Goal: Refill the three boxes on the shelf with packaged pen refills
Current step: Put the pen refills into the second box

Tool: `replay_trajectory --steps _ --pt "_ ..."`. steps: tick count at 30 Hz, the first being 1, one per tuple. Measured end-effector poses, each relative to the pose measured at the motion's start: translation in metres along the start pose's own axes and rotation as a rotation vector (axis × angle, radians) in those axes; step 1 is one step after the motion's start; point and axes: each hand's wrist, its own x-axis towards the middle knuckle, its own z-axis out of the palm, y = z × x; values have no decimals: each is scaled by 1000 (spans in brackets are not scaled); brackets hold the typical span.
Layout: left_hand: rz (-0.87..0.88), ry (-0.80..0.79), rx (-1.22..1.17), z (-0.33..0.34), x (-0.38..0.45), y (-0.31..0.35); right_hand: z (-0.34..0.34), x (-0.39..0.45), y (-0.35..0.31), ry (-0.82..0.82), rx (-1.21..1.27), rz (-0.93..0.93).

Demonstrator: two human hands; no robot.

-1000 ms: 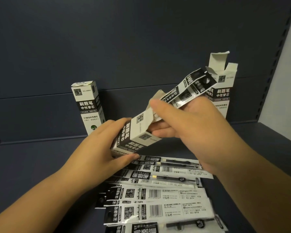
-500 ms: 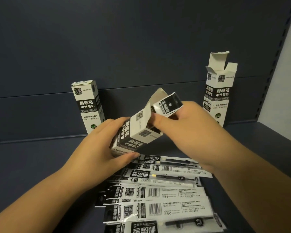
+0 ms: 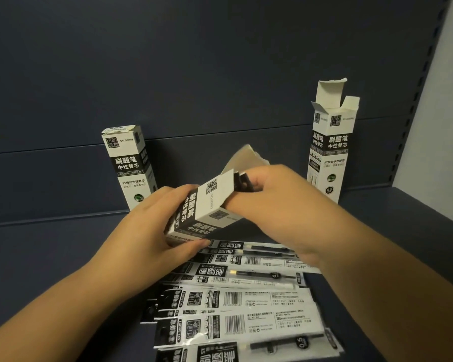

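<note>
At the tilted box's (image 3: 207,212) open upper-right mouth, my right hand (image 3: 280,205) pinches the refill pack (image 3: 242,182) along the box's axis; my left hand (image 3: 152,226) grips its base.

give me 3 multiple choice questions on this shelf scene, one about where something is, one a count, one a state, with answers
1. Where does the box with raised top flaps stand?
A. at the back right of the shelf
B. flat on the loose refill packs
C. in the left hand

2. How many boxes are in view?
A. one
B. three
C. five

3. What is the state of the box in the left hand?
A. upright and sealed
C. crushed flat
B. tilted, its end flap open

Answers:
1. A, it stands upright against the back panel on the right.
2. B, the closed box at the back left, the open one at the back right, and the held box.
3. B, it leans in the left hand's grip while the right hand pushes dark refill packs into its open end.
</note>
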Motion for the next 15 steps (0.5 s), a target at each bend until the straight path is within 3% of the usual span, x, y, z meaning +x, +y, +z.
replay_trajectory --steps 4,8,15 --pt "-9 7 -5 2 1 -1 -9 -1 -2 -27 27 -4" --pt "-12 11 -5 3 1 -2 -19 -1 -3 57 79 -7" --pt "30 -17 27 3 0 4 -3 2 2 -38 0 -2"
